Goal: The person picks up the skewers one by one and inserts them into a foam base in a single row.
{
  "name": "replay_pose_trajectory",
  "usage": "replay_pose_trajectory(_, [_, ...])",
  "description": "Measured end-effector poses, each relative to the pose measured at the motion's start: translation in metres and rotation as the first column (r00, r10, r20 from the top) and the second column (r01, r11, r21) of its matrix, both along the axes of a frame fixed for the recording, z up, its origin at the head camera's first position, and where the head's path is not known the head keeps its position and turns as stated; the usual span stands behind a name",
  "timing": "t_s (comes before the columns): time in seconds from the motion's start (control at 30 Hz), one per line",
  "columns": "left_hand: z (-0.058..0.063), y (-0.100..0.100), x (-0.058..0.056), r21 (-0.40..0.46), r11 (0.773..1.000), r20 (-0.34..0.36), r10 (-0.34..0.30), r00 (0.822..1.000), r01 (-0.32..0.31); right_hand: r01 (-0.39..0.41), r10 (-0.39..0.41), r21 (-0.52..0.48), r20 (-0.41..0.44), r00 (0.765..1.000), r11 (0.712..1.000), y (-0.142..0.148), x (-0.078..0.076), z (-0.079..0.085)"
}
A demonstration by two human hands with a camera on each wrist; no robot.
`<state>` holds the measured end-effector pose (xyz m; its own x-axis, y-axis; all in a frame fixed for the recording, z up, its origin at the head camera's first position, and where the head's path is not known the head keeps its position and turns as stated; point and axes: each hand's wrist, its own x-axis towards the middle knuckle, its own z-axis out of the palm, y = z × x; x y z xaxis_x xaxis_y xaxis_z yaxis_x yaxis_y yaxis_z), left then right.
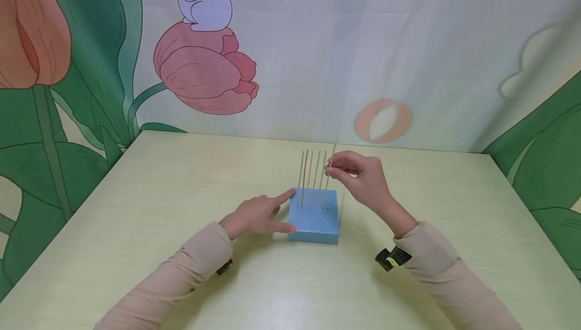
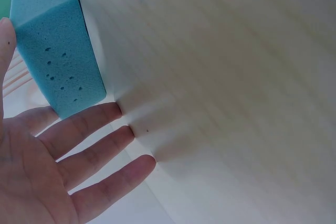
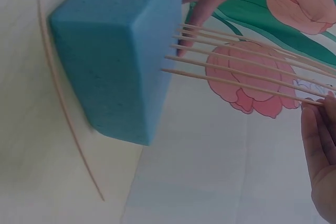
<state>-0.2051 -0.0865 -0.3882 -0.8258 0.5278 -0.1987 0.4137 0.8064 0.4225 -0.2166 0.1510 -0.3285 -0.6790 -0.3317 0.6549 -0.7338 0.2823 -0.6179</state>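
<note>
A blue foam block [image 1: 313,221] stands on the table with several thin wooden sticks [image 1: 311,173] upright in a row along its top. My right hand [image 1: 363,176] pinches the rightmost stick [image 3: 231,81] between thumb and fingertips, well above the block. That stick leans slightly right, its lower end at the block's top face. My left hand [image 1: 258,214] lies at the block's left side, index fingertip on the far left corner and thumb at the near left edge. Its other fingers [image 2: 102,153] are stretched out, tips on the tabletop.
One loose wooden stick [image 3: 68,111] lies on the table close along the block's right side. A small dark hole [image 1: 328,209] shows in the block's top near the row's right end. Behind the pale table [image 1: 181,168] hangs a flower-printed curtain [image 1: 295,67].
</note>
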Motion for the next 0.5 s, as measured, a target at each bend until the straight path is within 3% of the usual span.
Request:
replay_pose_trajectory(0.23, [0.0,0.0,0.0,-0.008,1.0,-0.001,-0.007,1.0,0.007,0.035,-0.038,0.054,0.048,0.998,0.998,-0.002,0.001,-0.019])
replay_pose_trajectory(0.5, [0.0,0.0,-0.001,-0.008,1.0,0.003,-0.013,1.0,0.013,-0.01,0.006,0.067,0.065,0.998,0.998,0.002,0.0,-0.021])
